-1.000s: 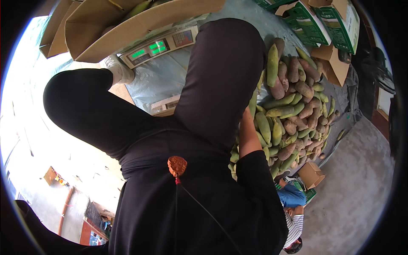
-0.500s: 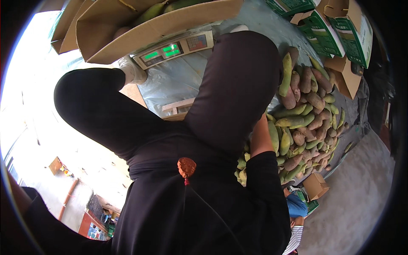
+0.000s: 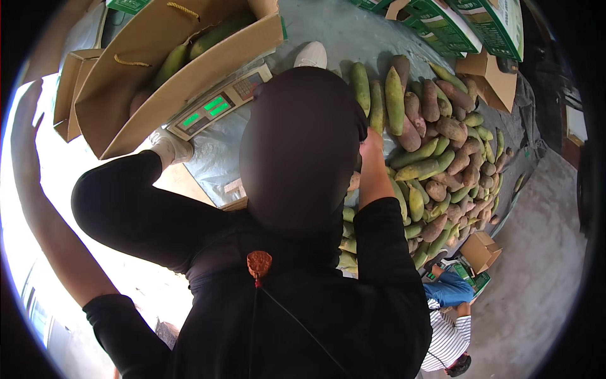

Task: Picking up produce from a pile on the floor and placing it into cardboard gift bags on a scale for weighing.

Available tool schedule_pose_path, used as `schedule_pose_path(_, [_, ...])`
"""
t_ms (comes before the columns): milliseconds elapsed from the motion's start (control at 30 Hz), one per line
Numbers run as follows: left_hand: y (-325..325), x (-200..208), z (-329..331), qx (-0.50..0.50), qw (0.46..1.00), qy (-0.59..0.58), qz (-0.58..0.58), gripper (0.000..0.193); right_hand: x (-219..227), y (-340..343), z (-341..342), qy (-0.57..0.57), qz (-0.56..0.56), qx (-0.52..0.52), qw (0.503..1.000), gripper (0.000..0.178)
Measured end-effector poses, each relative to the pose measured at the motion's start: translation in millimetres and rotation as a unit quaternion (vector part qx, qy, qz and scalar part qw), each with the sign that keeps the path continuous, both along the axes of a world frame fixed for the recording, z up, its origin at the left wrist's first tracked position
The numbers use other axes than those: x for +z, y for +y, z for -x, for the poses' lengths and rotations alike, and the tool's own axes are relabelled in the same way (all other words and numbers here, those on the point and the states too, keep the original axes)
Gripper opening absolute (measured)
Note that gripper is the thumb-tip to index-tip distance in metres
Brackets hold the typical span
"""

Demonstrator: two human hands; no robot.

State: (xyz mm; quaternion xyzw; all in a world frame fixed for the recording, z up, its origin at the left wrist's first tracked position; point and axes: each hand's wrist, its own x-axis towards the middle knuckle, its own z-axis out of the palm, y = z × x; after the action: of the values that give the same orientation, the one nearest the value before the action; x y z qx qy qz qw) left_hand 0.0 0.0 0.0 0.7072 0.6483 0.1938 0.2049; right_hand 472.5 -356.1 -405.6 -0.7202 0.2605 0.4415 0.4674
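Left hand (image 3: 28,120) extended open at far left; right hand (image 3: 371,145) beside the vegetable pile (image 3: 435,189) at right, grip untellable behind the knee (image 3: 303,139); unsighted contact could set loosely stacked pieces rolling.

Two white shoes (image 3: 310,55), two rope handles (image 3: 183,11) — one scale (image 3: 237,92), one pendant (image 3: 259,262).

Now your long green vegetables (image 3: 395,101) look smooth, that open tan cardboard box (image 3: 208,71) matt, the bluish plastic sheet (image 3: 344,28) glossy!
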Motion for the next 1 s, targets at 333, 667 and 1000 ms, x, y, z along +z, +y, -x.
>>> schedule_pose_path(333, [-24,-75,26,0.059,0.991,-0.066,0.099,0.058,-114,-7,-42,0.105,-0.184,-0.093,0.973,0.019])
schedule_pose_path(667, [-24,-100,54,0.077,0.986,-0.096,0.115,0.061,-56,44,-35,-0.08,-0.008,0.179,0.981,0.016])
schedule_pose_path(1000, [-25,-98,42,0.067,0.991,-0.05,0.104,0.059,-36,32,-62,-0.344,0.195,0.37,0.841,0.013])
